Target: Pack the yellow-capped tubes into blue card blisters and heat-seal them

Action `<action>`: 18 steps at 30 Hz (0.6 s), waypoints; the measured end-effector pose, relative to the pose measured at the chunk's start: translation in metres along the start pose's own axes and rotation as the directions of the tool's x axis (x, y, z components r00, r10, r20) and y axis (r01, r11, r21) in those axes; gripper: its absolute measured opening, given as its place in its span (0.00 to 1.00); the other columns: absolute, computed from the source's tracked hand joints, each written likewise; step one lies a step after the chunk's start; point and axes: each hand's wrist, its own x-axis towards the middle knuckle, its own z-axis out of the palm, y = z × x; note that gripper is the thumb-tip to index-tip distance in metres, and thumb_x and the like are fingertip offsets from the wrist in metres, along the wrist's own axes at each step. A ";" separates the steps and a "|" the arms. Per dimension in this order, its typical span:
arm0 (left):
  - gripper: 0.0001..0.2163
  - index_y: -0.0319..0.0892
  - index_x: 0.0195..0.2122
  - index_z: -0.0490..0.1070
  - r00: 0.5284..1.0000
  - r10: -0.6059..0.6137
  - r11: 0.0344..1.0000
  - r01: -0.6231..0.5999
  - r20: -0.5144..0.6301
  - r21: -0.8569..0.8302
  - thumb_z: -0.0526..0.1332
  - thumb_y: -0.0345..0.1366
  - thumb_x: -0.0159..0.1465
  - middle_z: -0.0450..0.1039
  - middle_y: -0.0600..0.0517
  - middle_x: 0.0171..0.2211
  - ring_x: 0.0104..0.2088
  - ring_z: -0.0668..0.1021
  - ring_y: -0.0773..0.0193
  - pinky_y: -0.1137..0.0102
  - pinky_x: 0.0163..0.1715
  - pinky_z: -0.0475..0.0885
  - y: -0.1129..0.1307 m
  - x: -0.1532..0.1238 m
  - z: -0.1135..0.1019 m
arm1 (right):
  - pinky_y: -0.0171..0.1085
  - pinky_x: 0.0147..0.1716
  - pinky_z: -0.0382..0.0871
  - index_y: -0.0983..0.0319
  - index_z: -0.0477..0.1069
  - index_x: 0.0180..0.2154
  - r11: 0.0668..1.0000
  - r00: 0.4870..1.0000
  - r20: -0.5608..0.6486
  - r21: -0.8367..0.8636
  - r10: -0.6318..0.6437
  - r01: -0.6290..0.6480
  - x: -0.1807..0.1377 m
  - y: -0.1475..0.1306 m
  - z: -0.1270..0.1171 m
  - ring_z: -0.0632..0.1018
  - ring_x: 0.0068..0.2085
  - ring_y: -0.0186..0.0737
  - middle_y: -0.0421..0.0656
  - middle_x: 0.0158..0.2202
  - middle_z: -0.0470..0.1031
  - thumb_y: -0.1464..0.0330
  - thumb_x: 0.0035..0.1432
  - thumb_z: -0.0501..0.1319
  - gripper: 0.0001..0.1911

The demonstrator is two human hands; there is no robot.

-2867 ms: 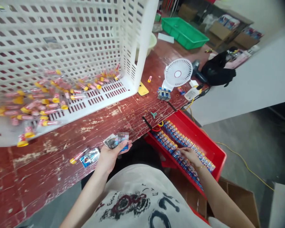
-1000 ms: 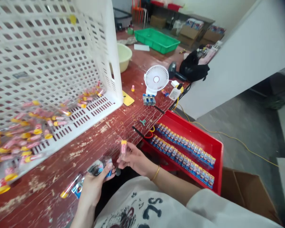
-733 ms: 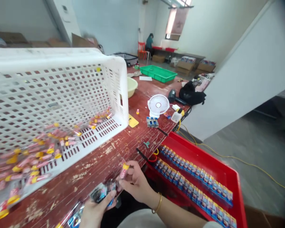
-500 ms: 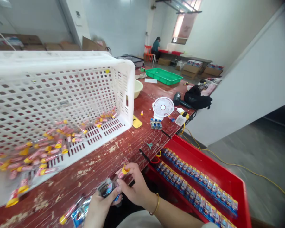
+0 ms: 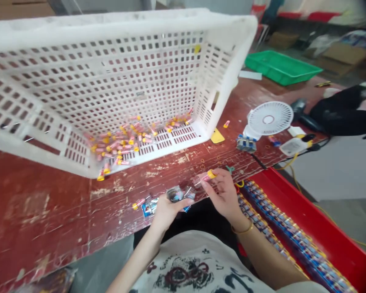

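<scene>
My left hand (image 5: 165, 210) is closed on a small stack of printed cards in clear sleeves (image 5: 179, 194), held at the near table edge. My right hand (image 5: 222, 194) pinches a pink tube with a yellow cap (image 5: 206, 176), its tip close to the stack. One more pink tube (image 5: 138, 202) and a blue printed card (image 5: 148, 208) lie on the table just left of my left hand. A big white perforated crate (image 5: 116, 77) lies on its side behind, with several pink yellow-capped tubes (image 5: 125, 142) piled inside.
The worn red table (image 5: 42, 203) carries a small white fan (image 5: 269, 119), a yellow card (image 5: 217, 136), a black bag (image 5: 344, 116) and a green tray (image 5: 282, 67). A red tray (image 5: 317, 228) with rows of packed items stands low at my right.
My right hand left the red tray and now holds a pink tube beside the stack in my left hand. The view swung up and back down, then left toward the crate.
</scene>
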 end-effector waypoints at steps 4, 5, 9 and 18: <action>0.13 0.38 0.24 0.73 0.998 0.065 0.998 -0.065 -0.012 -0.017 0.72 0.41 0.45 0.70 0.55 0.19 0.20 0.70 0.68 0.73 0.22 0.66 0.000 -0.001 -0.002 | 0.45 0.45 0.71 0.56 0.61 0.45 0.988 0.997 0.037 -0.140 -0.064 0.069 0.004 -0.006 -0.001 0.77 0.43 0.42 0.47 0.43 0.73 0.69 0.56 0.62 0.16; 0.13 0.38 0.24 0.73 0.997 0.073 0.997 -0.073 -0.013 -0.012 0.72 0.41 0.45 0.70 0.55 0.19 0.20 0.70 0.68 0.73 0.22 0.66 -0.001 -0.001 -0.002 | 0.46 0.46 0.71 0.56 0.62 0.45 0.981 0.996 0.045 -0.173 -0.077 0.084 0.005 -0.006 -0.001 0.76 0.44 0.43 0.48 0.43 0.73 0.69 0.56 0.62 0.16; 0.14 0.39 0.23 0.72 0.996 0.088 0.996 -0.087 -0.030 0.020 0.72 0.42 0.45 0.68 0.56 0.18 0.19 0.69 0.68 0.73 0.21 0.65 -0.002 0.000 -0.003 | 0.46 0.47 0.70 0.56 0.64 0.45 0.980 0.994 0.104 -0.193 -0.024 0.043 0.010 -0.004 0.001 0.76 0.44 0.43 0.47 0.42 0.72 0.67 0.54 0.64 0.16; 0.19 0.37 0.37 0.75 0.981 -0.148 0.916 0.183 0.124 -0.356 0.72 0.42 0.47 0.77 0.49 0.28 0.31 0.80 0.57 0.64 0.29 0.76 0.004 -0.006 0.007 | 0.41 0.37 0.73 0.57 0.60 0.39 0.893 0.892 0.324 0.220 0.314 -0.394 0.013 0.004 0.006 0.78 0.36 0.38 0.41 0.36 0.77 0.63 0.55 0.64 0.14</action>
